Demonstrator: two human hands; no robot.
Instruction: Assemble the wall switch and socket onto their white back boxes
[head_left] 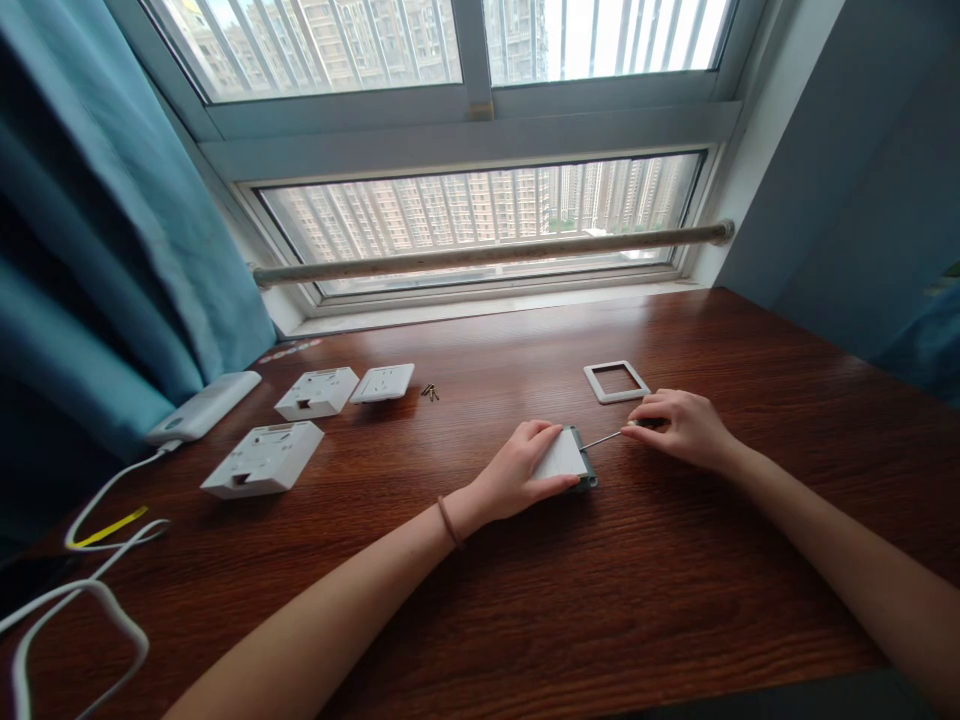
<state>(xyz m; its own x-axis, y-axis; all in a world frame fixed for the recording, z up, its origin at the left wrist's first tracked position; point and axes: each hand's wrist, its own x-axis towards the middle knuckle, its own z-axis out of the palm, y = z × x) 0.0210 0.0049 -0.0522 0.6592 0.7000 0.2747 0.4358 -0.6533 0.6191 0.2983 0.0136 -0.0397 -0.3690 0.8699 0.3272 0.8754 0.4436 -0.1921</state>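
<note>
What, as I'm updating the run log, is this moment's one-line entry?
left hand: gripping white wall-plate module | right hand: holding screwdriver, tip at module's edge | nearby: white frame, socket panel, screws

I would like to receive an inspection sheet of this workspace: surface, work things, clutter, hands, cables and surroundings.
Surface: desk, brown wood grain.
Job's things: white-faced panel with grey backing; screwdriver, tip at the panel's right edge.
Clutter: white frame beyond the panel; two white boxes, socket plate and loose screws toward the left.
Hands: left hand grips the panel; right hand holds the screwdriver.
Cables: white cable, looped at left, running to a white device.
Surroundings: window ahead, blue curtain left.
</note>
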